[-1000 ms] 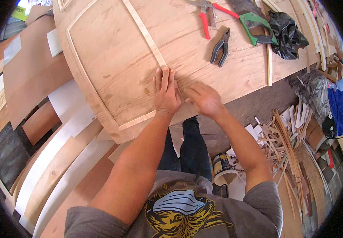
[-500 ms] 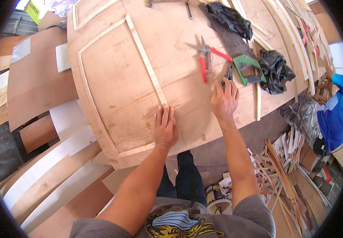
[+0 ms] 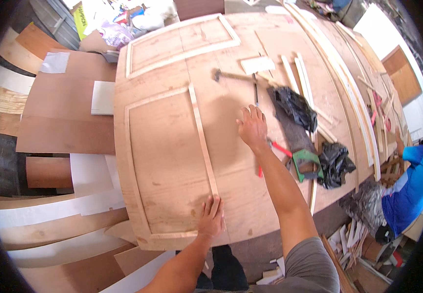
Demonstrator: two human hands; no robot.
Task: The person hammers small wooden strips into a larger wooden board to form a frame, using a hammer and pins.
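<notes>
My left hand [image 3: 212, 218] lies on the near end of a thin wooden strip [image 3: 201, 132], its fingers flat over the wood. This strip forms the right side of a rectangular frame on a large plywood panel [image 3: 167, 161]. Over the panel reaches my right hand [image 3: 253, 128], fingers bent and slightly apart, with nothing visible in them. Just beyond its fingertips is a dark pen [image 3: 256, 90], and farther off a hammer [image 3: 236, 75]. Red-handled snips [image 3: 281, 148] lie partly hidden behind my right forearm, beside a green saw handle [image 3: 306, 165].
Black plastic bags [image 3: 295, 108] and loose wooden strips [image 3: 303, 80] lie on the panel's right part. A second frame [image 3: 182, 44] is at the far left. Board offcuts [image 3: 65, 102] cover the left side. At right, a person in blue [image 3: 409, 180] works near scrap wood [image 3: 350, 237].
My right hand has left the dark tool beside the saw handle and moved forward and left, towards the pen and hammer. My left hand stays on the strip. The view has shifted up.
</notes>
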